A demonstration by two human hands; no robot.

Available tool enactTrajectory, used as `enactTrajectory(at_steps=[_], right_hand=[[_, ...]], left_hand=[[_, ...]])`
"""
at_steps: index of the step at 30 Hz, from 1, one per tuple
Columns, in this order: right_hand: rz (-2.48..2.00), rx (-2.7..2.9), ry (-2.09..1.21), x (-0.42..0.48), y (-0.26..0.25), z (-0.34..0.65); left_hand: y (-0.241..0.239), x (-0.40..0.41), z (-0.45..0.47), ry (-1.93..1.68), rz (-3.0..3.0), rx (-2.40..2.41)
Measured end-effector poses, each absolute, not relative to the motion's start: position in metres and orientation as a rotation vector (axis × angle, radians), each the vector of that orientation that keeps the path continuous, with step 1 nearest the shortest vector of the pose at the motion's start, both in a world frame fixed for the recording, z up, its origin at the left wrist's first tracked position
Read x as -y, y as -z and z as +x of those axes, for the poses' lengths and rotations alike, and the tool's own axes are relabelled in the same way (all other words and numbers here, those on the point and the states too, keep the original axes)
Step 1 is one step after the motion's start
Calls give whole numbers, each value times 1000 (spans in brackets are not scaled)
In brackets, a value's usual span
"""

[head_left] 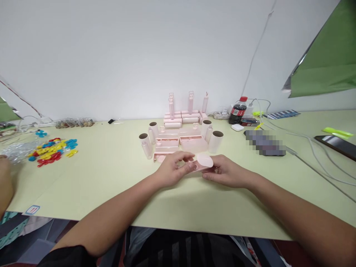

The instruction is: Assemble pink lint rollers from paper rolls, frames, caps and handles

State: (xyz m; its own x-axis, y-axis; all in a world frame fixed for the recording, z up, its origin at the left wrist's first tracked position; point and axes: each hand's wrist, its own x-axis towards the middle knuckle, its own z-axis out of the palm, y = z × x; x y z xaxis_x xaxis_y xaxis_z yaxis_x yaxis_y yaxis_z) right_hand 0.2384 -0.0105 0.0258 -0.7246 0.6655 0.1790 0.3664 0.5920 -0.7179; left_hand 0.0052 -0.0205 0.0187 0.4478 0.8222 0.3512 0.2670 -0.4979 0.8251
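Note:
Above the near part of the table, a pink plastic case (204, 161) with a pale rounded end is held between both hands. My left hand (174, 168) grips its left side, thumb at the front and fingers curled behind. At the right end, my right hand (225, 171) is closed round the case, its fingers partly hidden. Just beyond my hands lie open pink trays (191, 139) and clear covers. White rolls with brown cardboard cores (217, 141) stand at both sides, beside small clear pink tubes (147, 149).
Against the wall are pink boxes (190, 118) with upright pink handles. A cola bottle (238, 111), cables and a phone (338, 146) lie right. Coloured plastic pieces (52, 150) and clear bags (19, 151) are left, near another person's arm (5, 183).

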Motion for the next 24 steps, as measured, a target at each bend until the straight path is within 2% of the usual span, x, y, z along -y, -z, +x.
enactTrajectory(at_steps=[3,7,13,18,24], right_hand=[[-782,2414,-1026,13,-24,235],[-715,2444,-1138,13,-26,234],[-703,2463,-1268,15,-36,236],[-731,2470,-1281,16,-49,244],[-754,2581,-1217,18,-62,251]], left_hand=[[-15,20,7,-748,1843,-730],[-16,21,6,-684,1761,-632],[-17,27,9,-827,1668,-650],[-17,27,23,-805,1264,-572],[-21,31,31,-876,1267,-557]])
